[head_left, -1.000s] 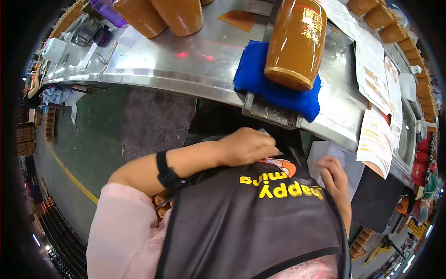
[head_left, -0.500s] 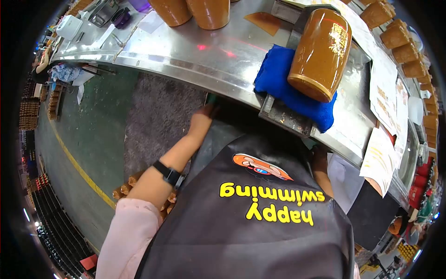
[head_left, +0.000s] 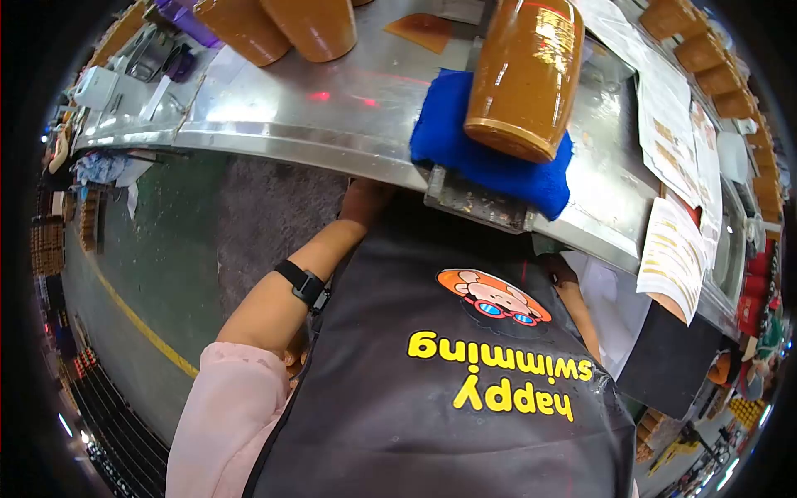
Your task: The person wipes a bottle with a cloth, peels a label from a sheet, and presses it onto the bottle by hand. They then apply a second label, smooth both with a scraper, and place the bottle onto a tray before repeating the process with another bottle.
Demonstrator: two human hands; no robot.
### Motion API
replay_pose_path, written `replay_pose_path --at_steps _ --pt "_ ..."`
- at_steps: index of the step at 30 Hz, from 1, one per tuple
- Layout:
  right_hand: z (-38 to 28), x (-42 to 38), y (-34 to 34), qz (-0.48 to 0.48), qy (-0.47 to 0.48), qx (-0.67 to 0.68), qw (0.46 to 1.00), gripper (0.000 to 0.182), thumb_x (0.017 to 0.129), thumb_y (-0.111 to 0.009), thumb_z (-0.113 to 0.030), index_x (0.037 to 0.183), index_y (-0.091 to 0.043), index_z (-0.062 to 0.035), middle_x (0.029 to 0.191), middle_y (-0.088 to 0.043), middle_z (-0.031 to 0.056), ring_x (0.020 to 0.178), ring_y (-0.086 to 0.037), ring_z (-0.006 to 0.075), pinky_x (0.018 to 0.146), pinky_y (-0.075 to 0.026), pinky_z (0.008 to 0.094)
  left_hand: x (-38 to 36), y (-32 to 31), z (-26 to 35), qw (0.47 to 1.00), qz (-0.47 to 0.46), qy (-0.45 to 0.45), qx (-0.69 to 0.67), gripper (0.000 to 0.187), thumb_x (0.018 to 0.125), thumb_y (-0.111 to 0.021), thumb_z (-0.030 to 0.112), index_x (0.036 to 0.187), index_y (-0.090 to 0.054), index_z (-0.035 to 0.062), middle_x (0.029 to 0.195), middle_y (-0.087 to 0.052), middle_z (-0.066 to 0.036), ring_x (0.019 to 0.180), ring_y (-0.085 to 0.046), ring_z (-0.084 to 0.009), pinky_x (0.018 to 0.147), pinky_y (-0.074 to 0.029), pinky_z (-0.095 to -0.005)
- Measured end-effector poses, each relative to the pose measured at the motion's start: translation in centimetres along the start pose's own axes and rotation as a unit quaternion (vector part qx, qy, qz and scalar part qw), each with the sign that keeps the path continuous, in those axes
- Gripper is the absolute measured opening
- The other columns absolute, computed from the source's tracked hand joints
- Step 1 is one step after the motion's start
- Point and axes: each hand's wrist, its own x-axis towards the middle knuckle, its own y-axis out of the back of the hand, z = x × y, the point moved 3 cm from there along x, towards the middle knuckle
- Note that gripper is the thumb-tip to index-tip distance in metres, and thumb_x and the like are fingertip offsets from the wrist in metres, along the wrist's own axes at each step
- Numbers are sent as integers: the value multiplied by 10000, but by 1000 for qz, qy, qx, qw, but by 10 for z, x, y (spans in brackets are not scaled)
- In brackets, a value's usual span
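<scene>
**Status: apron spread over the lap, hands at its sides; jar untouched on the table**

The apron (head_left: 515, 452) covers the front of the person's body and extends forward beneath the front edge of the table (head_left: 274, 149). Its printed panel faces up, mostly flat, with the drawing and lettering fully exposed.

Left hand (head_left: 365, 199): positioned at the forward left side of the apron, partly concealed by the table's front edge. Right hand (head_left: 559, 270): positioned at the forward right side, in shadow beside the apron. Finger opening cannot be determined for either hand, nor can a grip on the material be confirmed.

Jar (head_left: 523, 91): located near the front edge of the table, on the blue cloth (head_left: 444, 137). No hand contacts it. Gold lettering is present on its side. The cloth overlaps the metal block (head_left: 473, 202) at the table's front edge.

Adjacent items: two brown jars, one (head_left: 320, 29) beside the other (head_left: 245, 33), are farther back and to the left. Printed sheets (head_left: 672, 249) extend over the front edge at the right.

Progress, as judged: the apron is on and largely spread; final adjustment of its forward end, being hidden, cannot be verified. Any work remaining on the jar cannot be determined.
</scene>
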Motion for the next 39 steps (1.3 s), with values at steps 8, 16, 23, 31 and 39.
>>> replay_pose_path --at_steps 8,16,23,31,39 --pt "42 1 -19 -1 -9 -163 987 241 845 -658 -188 1021 -664 -24 1049 -621 231 971 -612 358 843 -476 390 -158 91 -41 813 -258 370 -367 262 904 -571 240 1006 -687 27 975 -681 -203 904 -647 -362 770 -509 -391" --pt "74 -22 -20 -6 -58 -207 977 231 840 -658 -181 1006 -664 -19 1042 -621 234 964 -613 365 835 -478 398 -395 114 105 526 -509 378 -568 348 768 -696 224 1016 -699 -20 957 -696 -143 882 -640 -207 764 -501 -333" --pt "80 -36 -17 0 -83 -209 974 223 837 -658 -174 992 -665 -15 1036 -620 236 958 -614 371 828 -481 406 -376 125 117 536 -424 446 -578 345 774 -692 221 1020 -695 -20 957 -697 -144 876 -642 -209 762 -502 -335" --pt "96 -61 -16 12 -121 -200 972 213 833 -658 -167 977 -665 -10 1029 -619 238 951 -614 378 820 -483 415 -363 137 104 552 -429 443 -560 341 782 -688 219 1025 -690 -20 956 -697 -146 868 -644 -211 760 -502 -337" --pt "149 -90 -29 -3 -182 -181 967 203 828 -657 -159 962 -666 -6 1022 -618 240 944 -615 384 812 -486 423 -355 151 90 563 -439 442 -544 337 789 -684 216 1029 -685 -19 955 -697 -147 861 -646 -213 759 -503 -339"
